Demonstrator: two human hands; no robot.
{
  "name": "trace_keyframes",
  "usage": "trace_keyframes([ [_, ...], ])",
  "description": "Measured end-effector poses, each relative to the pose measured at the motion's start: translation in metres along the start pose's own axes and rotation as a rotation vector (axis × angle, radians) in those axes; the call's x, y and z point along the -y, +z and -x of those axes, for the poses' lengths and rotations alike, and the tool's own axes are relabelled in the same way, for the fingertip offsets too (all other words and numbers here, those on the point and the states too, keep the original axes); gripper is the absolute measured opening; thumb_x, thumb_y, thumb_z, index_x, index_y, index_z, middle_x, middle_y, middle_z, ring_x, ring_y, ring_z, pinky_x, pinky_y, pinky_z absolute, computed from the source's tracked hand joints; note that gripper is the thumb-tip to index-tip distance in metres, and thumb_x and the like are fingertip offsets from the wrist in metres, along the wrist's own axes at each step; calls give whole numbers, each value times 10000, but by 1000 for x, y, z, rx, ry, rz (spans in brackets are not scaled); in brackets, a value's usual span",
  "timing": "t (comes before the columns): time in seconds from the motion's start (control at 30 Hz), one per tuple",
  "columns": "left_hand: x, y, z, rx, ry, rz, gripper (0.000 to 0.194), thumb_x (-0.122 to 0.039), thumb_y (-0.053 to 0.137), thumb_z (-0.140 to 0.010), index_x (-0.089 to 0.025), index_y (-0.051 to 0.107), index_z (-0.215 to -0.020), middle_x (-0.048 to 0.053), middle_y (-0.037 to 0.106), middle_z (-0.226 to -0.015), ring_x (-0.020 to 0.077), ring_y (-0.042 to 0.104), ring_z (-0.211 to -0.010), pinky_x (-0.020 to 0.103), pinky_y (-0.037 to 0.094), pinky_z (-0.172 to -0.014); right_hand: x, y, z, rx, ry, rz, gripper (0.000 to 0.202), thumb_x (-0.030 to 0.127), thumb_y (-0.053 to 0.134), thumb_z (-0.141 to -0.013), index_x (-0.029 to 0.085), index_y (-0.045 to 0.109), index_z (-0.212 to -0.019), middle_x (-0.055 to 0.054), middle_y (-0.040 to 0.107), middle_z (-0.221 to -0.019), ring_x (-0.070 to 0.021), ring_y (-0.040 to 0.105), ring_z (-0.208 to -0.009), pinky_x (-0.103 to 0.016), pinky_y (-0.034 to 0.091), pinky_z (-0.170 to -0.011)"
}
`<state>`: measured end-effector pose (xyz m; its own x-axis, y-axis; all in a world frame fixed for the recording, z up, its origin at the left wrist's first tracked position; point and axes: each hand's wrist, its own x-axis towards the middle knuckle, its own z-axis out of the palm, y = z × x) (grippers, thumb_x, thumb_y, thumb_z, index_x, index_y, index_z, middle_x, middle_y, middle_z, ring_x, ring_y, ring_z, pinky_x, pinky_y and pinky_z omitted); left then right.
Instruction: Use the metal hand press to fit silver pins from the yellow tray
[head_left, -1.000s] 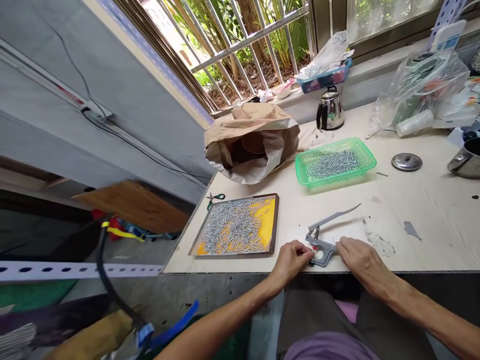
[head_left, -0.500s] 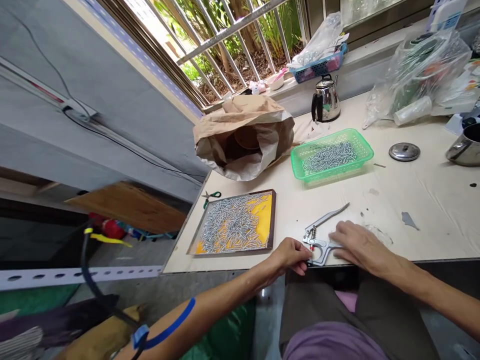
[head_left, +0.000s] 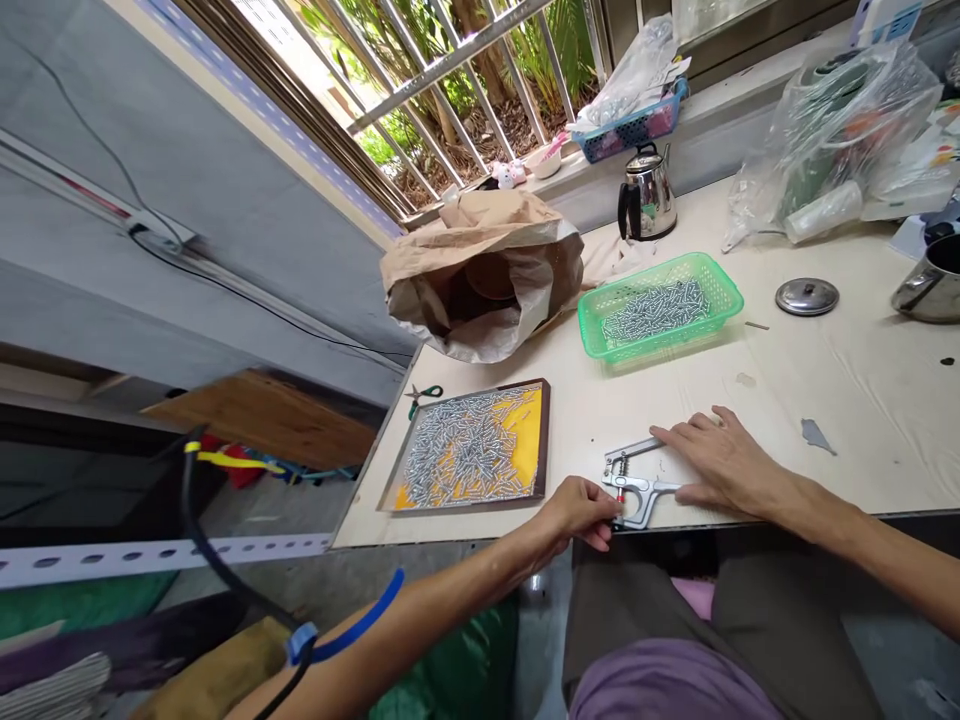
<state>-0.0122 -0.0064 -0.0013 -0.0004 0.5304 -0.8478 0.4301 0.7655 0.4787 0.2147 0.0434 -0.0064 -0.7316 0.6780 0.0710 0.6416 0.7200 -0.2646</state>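
A pair of silver snap-fastener pliers [head_left: 643, 487] lies at the table's front edge, with a spring between its handles and a small red part in its jaw. My right hand [head_left: 731, 462] spans the handle ends, fingertips on the upper handle and thumb by the lower one. My left hand [head_left: 581, 512] is closed in a pinch at the jaw; what its fingertips hold is hidden. Left of it, a shallow tray [head_left: 549, 440] with a yellow bottom holds many small silver metal pieces [head_left: 472, 445]. More such pieces [head_left: 656, 312] fill a green plastic basket [head_left: 594, 345] behind the pliers.
A large brown paper bag [head_left: 480, 235] lies open at the back left. Green-handled scissors [head_left: 424, 397] lie by the tray. Farther back are a steel kettle [head_left: 651, 195], a metal lid [head_left: 807, 296], a steel pot [head_left: 930, 285] and a clear plastic bag [head_left: 855, 140]. A grey scrap [head_left: 816, 436] lies right.
My right hand has opened wider and shifted to the right, its fingers now on the upper handle, which has swung down toward the lower one. My left hand stays at the jaw.
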Motion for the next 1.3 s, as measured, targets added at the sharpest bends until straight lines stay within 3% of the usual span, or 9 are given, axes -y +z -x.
trace_keyframes([
  [0.1, 5, 3, 7, -135, 141, -227, 257, -362, 647, -774, -119, 622, -694, -23, 543, -503, 106, 554, -463, 225, 470, -508, 3, 4, 4, -49, -11, -9, 559, 334, 687, -746, 211, 490, -1254, -84, 669, -985, -259, 562, -941, -488, 303, -929],
  [0.23, 3, 16, 11, -458, 715, -695, 209, -332, 600, -829, -175, 641, -961, 59, 629, -955, 193, 603, -890, 316, 494, -789, 7, 14, 7, -98, 2, -2, 564, 303, 687, -750, 201, 472, -1262, -80, 668, -971, -253, 561, -918, -458, 341, -905],
  [0.33, -11, 26, 0, -412, 967, -921, 504, -360, 668, -789, -178, 497, -1227, 119, 538, -1245, 259, 498, -1117, 391, 447, -906, 6, 19, 11, -113, 2, -21, 714, 312, 705, -730, 154, 379, -1345, -110, 647, -1054, -260, 550, -937, -409, 405, -852],
  [0.47, -32, 28, -15, -332, 990, -1121, 658, -462, 633, -798, -155, 378, -1322, 150, 533, -1230, 292, 498, -1061, 441, 436, -864, -4, 17, 20, -96, 46, -19, 826, 344, 768, -638, 122, 380, -1333, -138, 607, -1101, -286, 534, -971, -399, 449, -813],
  [0.57, -40, 28, -20, -291, 1028, -1136, 729, -530, 626, -778, -134, 361, -1330, 153, 541, -1165, 295, 495, -1022, 439, 435, -847, -8, 11, 26, -79, 79, 21, 659, 364, 768, -638, 127, 500, -1192, -130, 606, -1017, -290, 538, -937, -403, 455, -796],
  [0.77, -40, 41, -29, -205, 1147, -1039, 288, -395, 433, -935, -153, 578, -996, 91, 593, -940, 226, 503, -893, 365, 446, -796, 4, 16, 29, -102, 64, 76, 42, 168, 547, -847, 175, 578, -874, -66, 593, -831, -211, 538, -777, -331, 428, -703],
  [0.97, -42, 41, -36, -259, 1158, -1000, 279, -388, 466, -924, -148, 605, -895, 73, 613, -859, 213, 533, -850, 346, 476, -768, -3, 16, 26, -126, 71, -3, 59, 159, 539, -869, 180, 589, -849, -48, 587, -803, -193, 540, -760, -304, 422, -690],
  [1.13, -21, 52, -27, -411, 1236, -909, 437, -358, 555, -882, -112, 470, -1233, 176, 542, -1239, 288, 498, -1154, 442, 458, -949, -26, 3, 22, -59, 47, -97, 284, 302, 637, -818, 178, 582, -1067, -85, 604, -1002, -226, 528, -898, -336, 439, -782],
  [1.3, 10, 83, -19, -398, 1331, -808, 304, -239, 390, -956, -156, 467, -1238, 136, 572, -1250, 246, 470, -1252, 462, 384, -1061, -38, -2, -4, -45, 185, 93, 203, 197, 454, -915, 165, 641, -843, -89, 634, -865, -226, 517, -854, -351, 396, -760],
])
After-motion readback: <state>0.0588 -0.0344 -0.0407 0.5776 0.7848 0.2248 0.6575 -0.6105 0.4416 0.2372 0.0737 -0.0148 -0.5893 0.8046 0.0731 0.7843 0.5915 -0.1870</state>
